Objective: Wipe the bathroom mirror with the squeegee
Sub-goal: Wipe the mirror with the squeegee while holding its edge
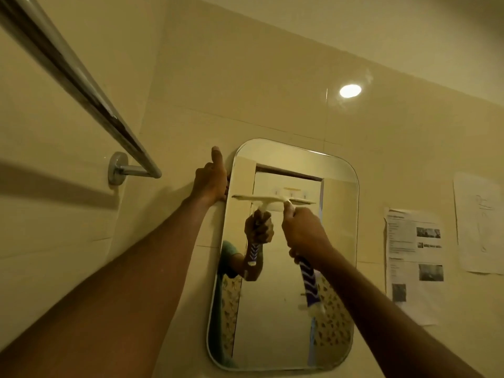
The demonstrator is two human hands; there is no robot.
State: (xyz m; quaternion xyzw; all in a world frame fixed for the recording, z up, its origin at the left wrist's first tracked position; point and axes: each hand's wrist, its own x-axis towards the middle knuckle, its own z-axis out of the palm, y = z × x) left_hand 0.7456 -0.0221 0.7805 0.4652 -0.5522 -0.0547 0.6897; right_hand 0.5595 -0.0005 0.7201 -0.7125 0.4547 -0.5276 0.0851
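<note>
1. On the far tiled wall (pixel 245 77), low and central: a mirror (pixel 286 309) with rounded corners, hanging upright
2. Laid against the upper part of the glass: the squeegee (pixel 266 200), white blade level, its left tip close to the mirror's left rim
3. Clamped round the squeegee's blue-and-white handle just below the blade: the right hand (pixel 302 233), fingers curled tight, the handle's end poking out beneath the wrist toward the near right
4. Hooked on the mirror's upper left rim: the left hand (pixel 210 181), fingers curled over the edge, thumb straight up against the tile
5. Doubled in the glass: the gripping hand, the striped handle and a green sleeve at the left
6. Up at the left, running from near to far: a chrome towel rail (pixel 81 85), fixed to the wall by a round bracket
7. Stuck to the wall right of the mirror: a printed sheet (pixel 414 257) with small photos, and further right a paler sheet (pixel 480 222) with a faint line drawing
8. Above the mirror, to the right: a bright round light spot (pixel 350 91) on the glossy tile
</note>
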